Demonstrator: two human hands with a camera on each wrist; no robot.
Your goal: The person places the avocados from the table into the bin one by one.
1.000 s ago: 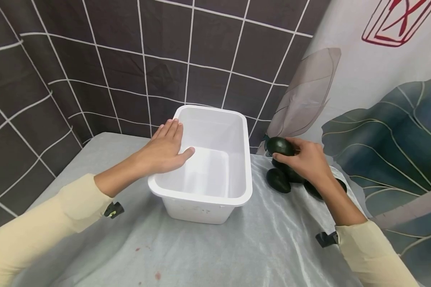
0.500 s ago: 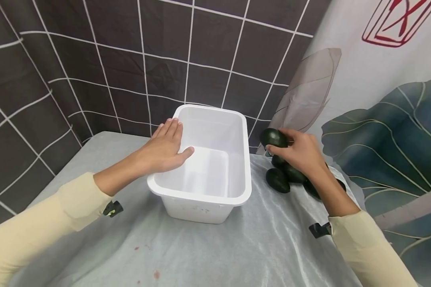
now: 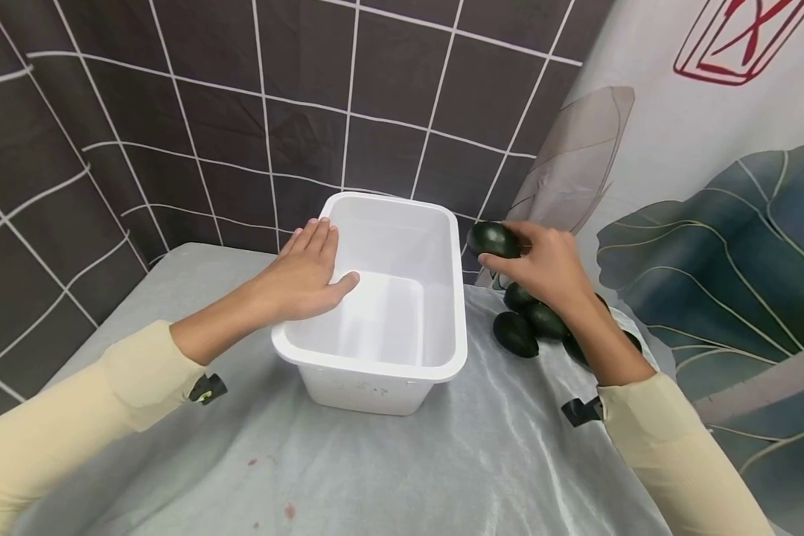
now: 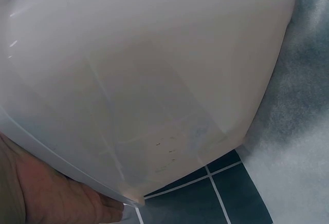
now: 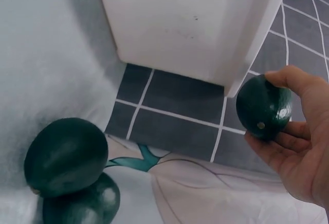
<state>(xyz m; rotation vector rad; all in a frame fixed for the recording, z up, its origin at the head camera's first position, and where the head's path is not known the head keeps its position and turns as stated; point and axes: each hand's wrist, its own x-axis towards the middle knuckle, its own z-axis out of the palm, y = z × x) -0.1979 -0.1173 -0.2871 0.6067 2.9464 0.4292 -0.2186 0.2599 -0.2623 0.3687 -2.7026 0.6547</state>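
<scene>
My left hand rests on the left rim of a white plastic tub, its fingers straight and its thumb reaching over the inside. The tub stands on the table with nothing seen inside it. In my right hand a dark green avocado is gripped between thumb and fingers, raised just off the tub's right rim. The right wrist view shows this avocado pinched, with its stem end visible. The left wrist view is filled mostly by the tub's outer wall, the left hand lying along its edge.
Several more avocados lie in a cluster to the tub's right, partly hidden under the right forearm. A grey cloth covers the table. Dark tile-patterned hanging closes the back and left; a printed curtain hangs on the right.
My right hand has lifted the avocado off the cluster and carried it up and left toward the tub's right rim. The left hand has stayed on the left rim.
</scene>
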